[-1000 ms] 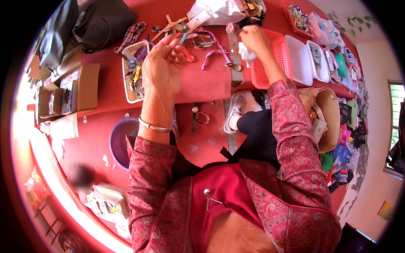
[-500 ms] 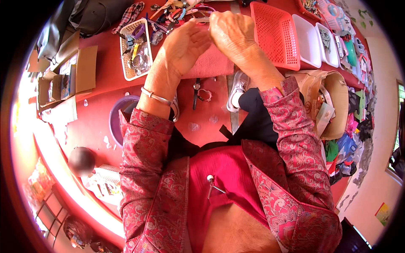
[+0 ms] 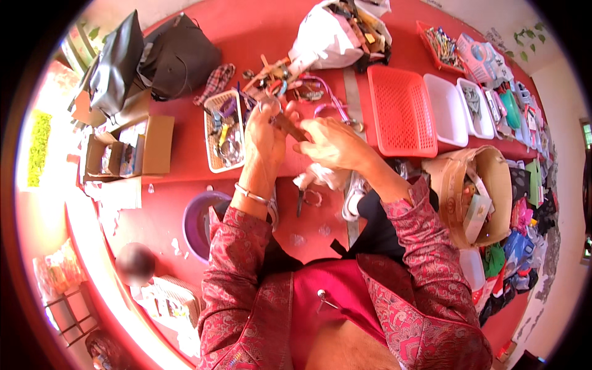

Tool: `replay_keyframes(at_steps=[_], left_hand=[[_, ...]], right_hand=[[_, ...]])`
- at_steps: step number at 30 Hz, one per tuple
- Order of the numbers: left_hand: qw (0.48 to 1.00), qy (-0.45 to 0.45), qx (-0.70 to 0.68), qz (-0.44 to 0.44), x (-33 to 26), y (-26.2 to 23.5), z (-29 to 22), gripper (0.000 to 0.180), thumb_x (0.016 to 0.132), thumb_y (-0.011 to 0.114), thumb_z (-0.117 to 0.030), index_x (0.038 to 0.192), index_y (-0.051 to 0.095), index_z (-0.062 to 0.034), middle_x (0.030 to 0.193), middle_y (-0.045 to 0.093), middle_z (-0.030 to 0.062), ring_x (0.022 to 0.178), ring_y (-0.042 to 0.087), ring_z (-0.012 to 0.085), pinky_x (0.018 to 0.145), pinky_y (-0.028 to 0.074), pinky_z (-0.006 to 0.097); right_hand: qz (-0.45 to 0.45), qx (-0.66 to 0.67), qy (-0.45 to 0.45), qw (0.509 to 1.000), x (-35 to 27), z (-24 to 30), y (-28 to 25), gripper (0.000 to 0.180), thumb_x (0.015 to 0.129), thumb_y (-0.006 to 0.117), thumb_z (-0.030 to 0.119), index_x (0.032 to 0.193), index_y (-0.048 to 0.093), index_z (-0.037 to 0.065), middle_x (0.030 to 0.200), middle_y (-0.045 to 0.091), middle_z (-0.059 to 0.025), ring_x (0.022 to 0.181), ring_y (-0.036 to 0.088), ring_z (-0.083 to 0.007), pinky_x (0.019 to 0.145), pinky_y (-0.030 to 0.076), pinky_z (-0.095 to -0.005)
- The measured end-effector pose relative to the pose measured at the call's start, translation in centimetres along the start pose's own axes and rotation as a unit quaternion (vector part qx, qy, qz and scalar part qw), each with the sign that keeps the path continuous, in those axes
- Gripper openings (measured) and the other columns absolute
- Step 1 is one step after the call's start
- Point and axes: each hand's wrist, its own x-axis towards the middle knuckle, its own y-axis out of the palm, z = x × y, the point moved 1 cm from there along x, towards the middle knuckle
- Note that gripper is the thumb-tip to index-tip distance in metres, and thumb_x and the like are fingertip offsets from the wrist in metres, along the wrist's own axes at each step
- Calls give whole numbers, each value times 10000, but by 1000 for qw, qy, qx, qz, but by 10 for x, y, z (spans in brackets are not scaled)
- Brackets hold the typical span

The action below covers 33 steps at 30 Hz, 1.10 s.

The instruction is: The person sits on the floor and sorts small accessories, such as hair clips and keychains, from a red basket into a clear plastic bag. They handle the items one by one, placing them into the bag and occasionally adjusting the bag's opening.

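Observation:
A brown strap (image 3: 288,127), probably a watch strap, stretches between my hands. Its upper end is in the curled fingers of my left hand (image 3: 264,137), and my right hand (image 3: 336,143) pinches the lower end. Just below the right hand lies a crumpled white piece (image 3: 327,177), cloth or thin plastic. Beyond the hands a loose heap of watches and straps (image 3: 277,77) spreads over the red surface. A cream basket (image 3: 213,161) holding watches stands beside my left hand. A dark-strapped watch (image 3: 300,202) and a pink band (image 3: 313,197) lie lower down, between my feet.
To the right are a red basket (image 3: 404,148), a white tray (image 3: 453,132) and a cardboard box (image 3: 453,228) with packages. A stuffed white bag (image 3: 320,37) stands at the back. Left are black bags (image 3: 176,58), an open carton (image 3: 159,145) and a purple basin (image 3: 192,231).
My view takes in more of the far surface. Both hands appear lower, and the brown strap now shows between them. A white crumpled piece has appeared below the right hand.

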Motion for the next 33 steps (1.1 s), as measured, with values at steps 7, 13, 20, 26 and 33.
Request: replay_keyframes(at_steps=[7,13,20,26,33], left_hand=[[996,36,68,-53,1,7,8,163,836,446,-52,994,485,-39,917,562,68,815,570,184,666,506,310],[991,115,43,-49,5,1,4,223,852,420,-53,1071,458,-66,876,543,39,582,479,94,505,434,230],[973,-55,150,165,-39,27,12,227,813,491,-18,1038,500,-46,903,559,32,793,559,123,654,476,261],[930,-166,213,249,-52,20,32,312,818,470,-12,1127,461,-53,985,569,52,876,560,143,732,477,273],[953,-184,136,200,-49,28,13,343,838,444,-42,1178,404,-64,1043,529,70,898,561,186,742,495,330]], right_hand=[[-147,289,13,946,-3,17,-36,195,831,535,186,867,558,-4,665,554,-19,574,483,-43,514,399,-201],[7,219,-87,972,-28,73,-48,111,783,573,108,766,579,-1,619,543,-2,547,491,-57,493,378,-206],[-293,67,-92,949,1,45,-30,78,774,559,116,756,551,40,643,570,-112,565,574,-235,498,432,-309],[-332,-20,-56,941,19,4,-21,96,767,563,146,741,552,54,670,582,-127,622,581,-288,526,444,-356],[-475,36,123,871,11,-72,-78,143,749,586,156,735,595,14,619,586,-107,557,566,-178,535,432,-301]])
